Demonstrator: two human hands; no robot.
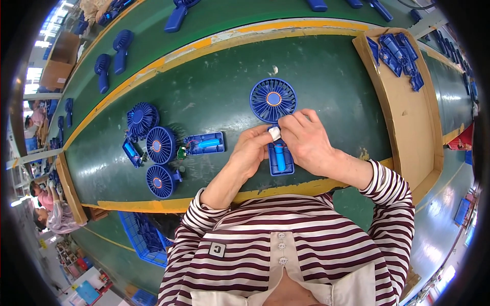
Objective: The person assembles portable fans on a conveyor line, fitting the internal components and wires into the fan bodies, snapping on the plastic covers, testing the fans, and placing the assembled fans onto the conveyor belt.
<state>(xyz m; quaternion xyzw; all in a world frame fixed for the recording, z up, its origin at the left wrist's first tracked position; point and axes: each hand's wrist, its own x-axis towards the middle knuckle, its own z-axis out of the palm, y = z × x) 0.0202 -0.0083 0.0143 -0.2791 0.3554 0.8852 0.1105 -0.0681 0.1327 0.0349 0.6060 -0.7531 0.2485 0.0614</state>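
Observation:
A blue handheld fan (273, 84) lies in front of me with its round grille pointing away. Its handle half (290, 168) is uncovered and shows a light-blue battery (279, 159) inside. My left hand (250, 153) grips the neck of the fan from the left, with a white wrap (274, 133) on its thumb tip. From the right, my right hand (309, 143) bends its fingers down at the same neck, just below the grille. Whatever small part lies between the fingertips is hidden.
Left of my hands lie several blue fan heads (161, 146) and an uncovered handle with battery (206, 143) and a green circuit board (181, 152). A cardboard tray (408, 132) with blue shells stands at the right. Assembled fans (121, 51) lie on the green belt beyond the yellow edge.

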